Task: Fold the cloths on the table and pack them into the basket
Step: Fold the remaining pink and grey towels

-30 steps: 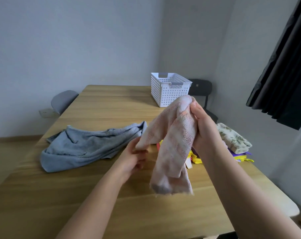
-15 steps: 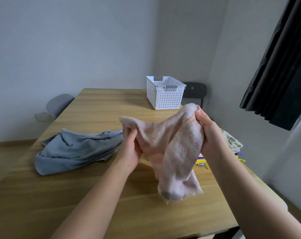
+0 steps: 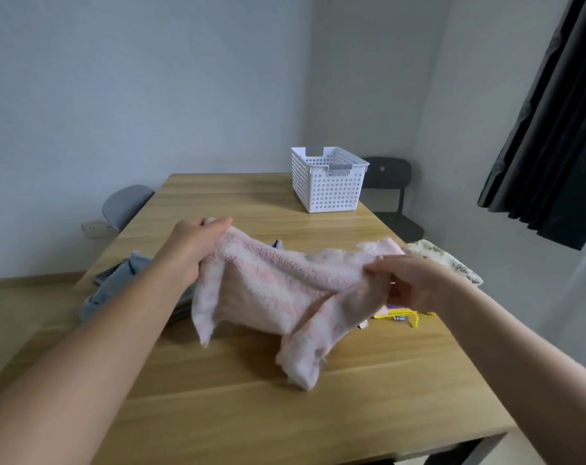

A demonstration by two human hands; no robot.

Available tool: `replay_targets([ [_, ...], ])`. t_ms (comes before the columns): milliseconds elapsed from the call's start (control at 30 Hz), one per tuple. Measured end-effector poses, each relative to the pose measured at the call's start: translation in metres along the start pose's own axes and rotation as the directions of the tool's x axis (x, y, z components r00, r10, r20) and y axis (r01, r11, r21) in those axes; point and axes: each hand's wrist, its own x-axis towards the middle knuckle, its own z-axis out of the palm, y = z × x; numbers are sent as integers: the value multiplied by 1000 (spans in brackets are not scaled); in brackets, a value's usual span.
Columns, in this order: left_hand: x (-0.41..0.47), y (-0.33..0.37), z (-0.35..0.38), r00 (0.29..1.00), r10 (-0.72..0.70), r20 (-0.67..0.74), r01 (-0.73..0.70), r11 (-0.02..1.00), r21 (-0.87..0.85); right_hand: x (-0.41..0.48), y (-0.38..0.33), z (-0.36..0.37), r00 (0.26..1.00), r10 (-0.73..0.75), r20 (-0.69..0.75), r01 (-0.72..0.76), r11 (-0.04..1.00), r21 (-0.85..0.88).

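A fluffy pink cloth (image 3: 278,290) hangs stretched between my two hands above the wooden table (image 3: 237,411). My left hand (image 3: 194,246) grips its upper left corner. My right hand (image 3: 415,283) pinches its upper edge near the right end, and a loose flap droops down onto the table. A blue-grey cloth (image 3: 117,290) lies crumpled on the left, mostly hidden behind my left arm. A white perforated basket (image 3: 328,182) stands at the table's far right end, apart from both hands.
A floral-patterned cloth (image 3: 449,263) lies at the table's right edge, with a yellow and purple item (image 3: 402,315) under my right hand. A grey chair (image 3: 127,204) is at the left, a black chair (image 3: 392,193) behind the basket. Dark curtains (image 3: 553,129) hang on the right.
My hands have moved apart and spread the pink cloth out wide. The left hand went up and left with its corner; the right hand lowered.
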Motion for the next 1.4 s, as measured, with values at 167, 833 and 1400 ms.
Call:
replay_targets([
  [167,6,14,-17,998,45,-47,-45,999,7,-5,-17,-14,999,-3,-45,2,1000,-19],
  [833,-1,22,-13,993,116,34,-110,984,-143,-1,12,-16,986,132,-103,-142,984,-106],
  [1400,1,43,-21,962,266,65,-262,963,-55,-41,-76,-56,925,-356,-131,371,922,114],
])
